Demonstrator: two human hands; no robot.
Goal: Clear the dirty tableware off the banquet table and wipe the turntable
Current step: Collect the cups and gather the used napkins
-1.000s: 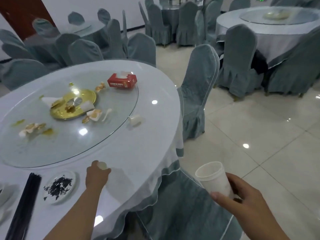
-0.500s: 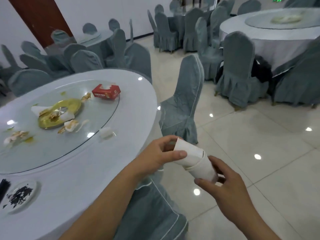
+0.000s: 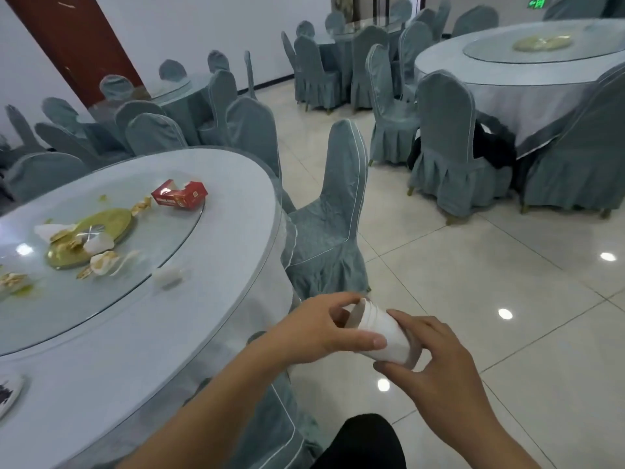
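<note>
The stack of paper cups (image 3: 382, 335) lay on its side in the air off the edge of the banquet table (image 3: 189, 333), over the floor, held between both hands; the left hand (image 3: 318, 330) curled round the rim end, thumb along the near side and fingers over the top, while the right hand (image 3: 436, 360) closed on the base end, thumb beneath and fingers spread round the bottom; the ridged lips at the mouth suggested several cups nested together, with one flattened cup pushed inside.

The step in hand looked to be the gathering of disposable cups, nesting each one found; the next move would likely call for one hand to keep the stack while the other reached back left of the fingers to the table; a small white cup (image 3: 167, 276) sat beyond the left fingers, at the rim of the glass turntable (image 3: 169, 252); farther off on the glass lay the gold centre plate (image 3: 108, 228), crumpled napkins and food scraps (image 3: 101, 262), and a red tissue box (image 3: 179, 196); the wiping had plainly not begun.

Half a second before, the added cup stood well out of the stack, pinched by the left fingers; now it sat almost fully in, and the hands had drawn closer together; the view had also swung slightly right, so less of the table showed.
</note>
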